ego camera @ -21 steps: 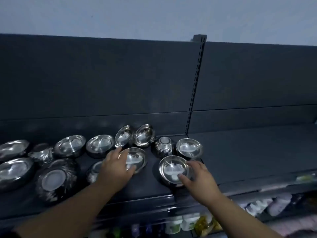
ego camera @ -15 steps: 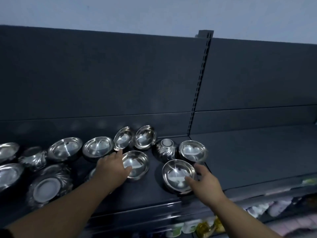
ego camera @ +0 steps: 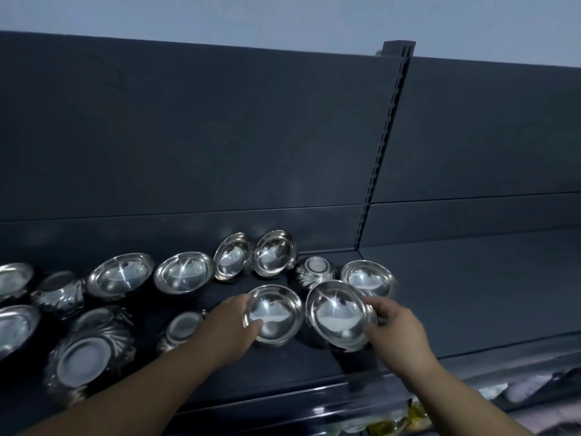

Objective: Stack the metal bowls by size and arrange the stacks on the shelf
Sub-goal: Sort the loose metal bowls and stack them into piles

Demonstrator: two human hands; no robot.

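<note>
Loose bowls [ego camera: 184,272] are lying across the shelf [ego camera: 471,297], mostly left of and behind the hands. Left hand [ego camera: 231,328] is gripping a small bowl [ego camera: 273,313] by its left rim, thumb curling over the edge. Just beside it, right hand [ego camera: 399,328] is gripping a second bowl [ego camera: 341,313] by its right rim, this one sitting tilted toward the camera.

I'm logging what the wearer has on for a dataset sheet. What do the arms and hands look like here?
The left hand and right hand are bare: no gloves, and no ring, watch or band shows. The left forearm and right forearm are uncovered to the frame's edge, no sleeve in view.
</note>
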